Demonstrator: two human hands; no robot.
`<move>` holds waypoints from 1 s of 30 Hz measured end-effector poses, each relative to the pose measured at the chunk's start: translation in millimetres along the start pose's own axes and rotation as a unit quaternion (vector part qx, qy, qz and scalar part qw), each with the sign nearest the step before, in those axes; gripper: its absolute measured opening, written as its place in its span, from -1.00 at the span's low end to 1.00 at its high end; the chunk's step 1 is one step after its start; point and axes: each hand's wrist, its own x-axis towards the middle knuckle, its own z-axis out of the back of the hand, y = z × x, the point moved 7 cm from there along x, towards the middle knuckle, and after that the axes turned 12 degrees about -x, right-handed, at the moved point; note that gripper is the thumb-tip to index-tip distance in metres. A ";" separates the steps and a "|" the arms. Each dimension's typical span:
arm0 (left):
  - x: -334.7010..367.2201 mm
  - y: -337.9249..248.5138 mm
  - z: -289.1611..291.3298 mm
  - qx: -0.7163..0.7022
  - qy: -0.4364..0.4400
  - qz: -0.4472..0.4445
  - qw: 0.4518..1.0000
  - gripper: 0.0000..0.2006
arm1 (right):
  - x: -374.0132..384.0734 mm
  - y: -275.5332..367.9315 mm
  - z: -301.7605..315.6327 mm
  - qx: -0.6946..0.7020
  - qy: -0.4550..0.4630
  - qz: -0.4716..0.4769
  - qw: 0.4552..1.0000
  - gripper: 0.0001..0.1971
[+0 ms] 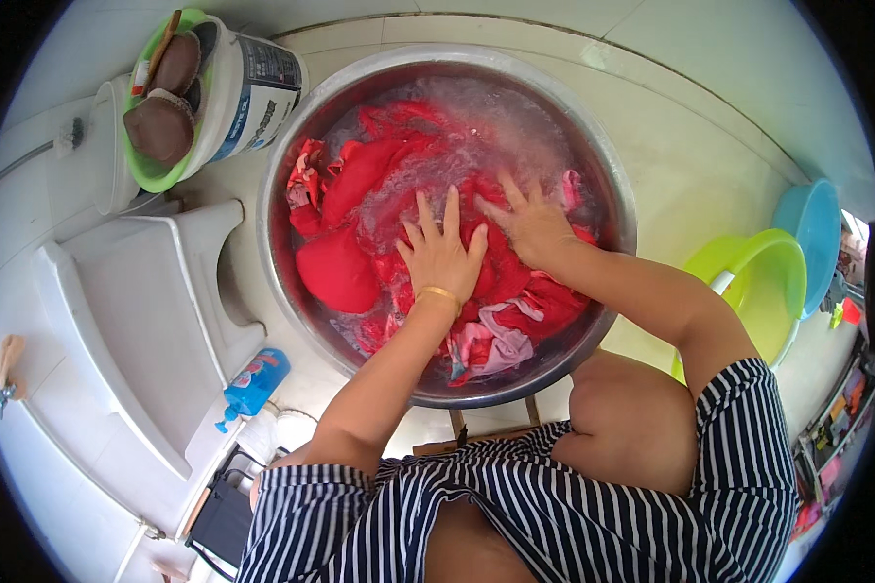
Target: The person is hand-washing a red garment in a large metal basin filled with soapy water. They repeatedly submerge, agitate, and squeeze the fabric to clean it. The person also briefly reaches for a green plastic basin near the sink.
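Red clothes (338, 270) lie in water (535, 136) inside the round metal basin (457, 56); over them, the left hand (442, 258) and the right hand (535, 229) have their grip apart, with visible fingers spread.

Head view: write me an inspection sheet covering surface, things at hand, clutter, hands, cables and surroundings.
Surface: pale floor around the metal basin.
Things at hand: red cloth lying in water inside the basin.
Clutter: blue bottle at left; green tub and blue tub at right.
Hands: left hand and right hand at the cloth, fingers spread.
Cables: nothing certain; a grey line at left could be a hose.
Surroundings: white bucket at upper left.
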 end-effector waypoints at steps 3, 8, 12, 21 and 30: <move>37.3 4.0 -6.8 -0.010 0.069 0.054 0.996 -0.34 | 21.0 -6.8 -16.9 0.015 -0.034 0.036 0.999 -0.42; 90.0 66.0 -74.0 -0.064 0.196 0.022 0.978 -0.41 | 55.9 -29.3 29.9 0.329 -0.094 -0.124 0.931 -0.65; 104.6 77.7 -94.6 -0.111 0.211 -0.053 0.970 -0.46 | 87.9 -30.3 -4.2 0.210 0.065 -0.057 0.974 -0.64; 120.9 77.5 -14.1 -0.541 0.096 0.047 0.834 -0.55 | 48.2 16.4 54.0 0.676 -0.016 -0.166 0.717 -0.28; -1.3 16.2 55.7 -0.462 0.185 -0.149 0.855 -0.70 | -27.8 46.0 171.8 0.295 -0.187 0.124 0.929 -0.69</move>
